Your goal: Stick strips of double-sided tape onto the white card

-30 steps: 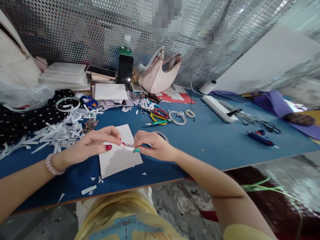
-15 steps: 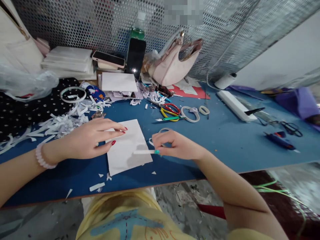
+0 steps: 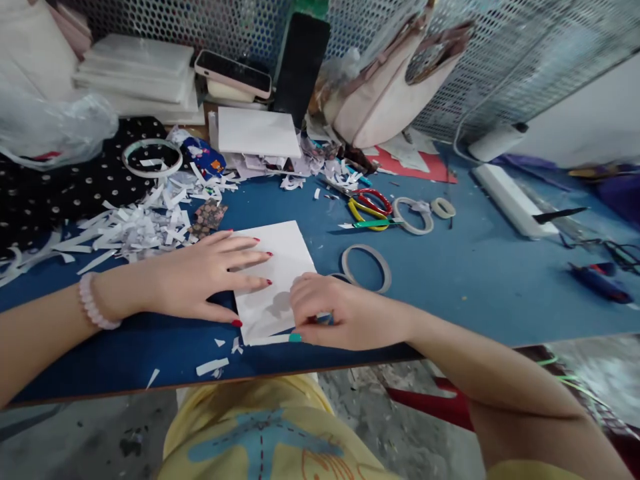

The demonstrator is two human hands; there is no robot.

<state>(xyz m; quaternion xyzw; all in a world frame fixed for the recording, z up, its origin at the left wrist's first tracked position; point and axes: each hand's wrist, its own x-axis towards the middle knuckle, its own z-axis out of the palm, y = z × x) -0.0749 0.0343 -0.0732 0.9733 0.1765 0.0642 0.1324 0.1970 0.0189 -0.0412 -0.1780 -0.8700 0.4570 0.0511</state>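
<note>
A white paper sheet (image 3: 275,250) lies flat near the front edge of the blue table. My left hand (image 3: 200,273) rests on its left part, fingers spread and pressing down, holding nothing. At the sheet's lower edge, my right hand (image 3: 345,310) pinches a thin white strip (image 3: 267,340), which looks like tape. The strip runs along that edge, and a teal patch shows at my thumb tip. Just beyond my right hand lies a pale tape roll (image 3: 367,268), with another ring partly hidden by my knuckles.
White paper scraps (image 3: 133,227) pile up at the left. Scissors (image 3: 370,203), a green-handled cutter (image 3: 370,224) and more tape rolls (image 3: 413,215) lie farther back. A stack of white sheets (image 3: 257,132), a dark phone (image 3: 303,67) and a pink bag (image 3: 385,93) line the back.
My right hand has brought the strip down from over the sheet to its lower edge. My left hand's fingers have spread wider on the sheet. The camera view has shifted.
</note>
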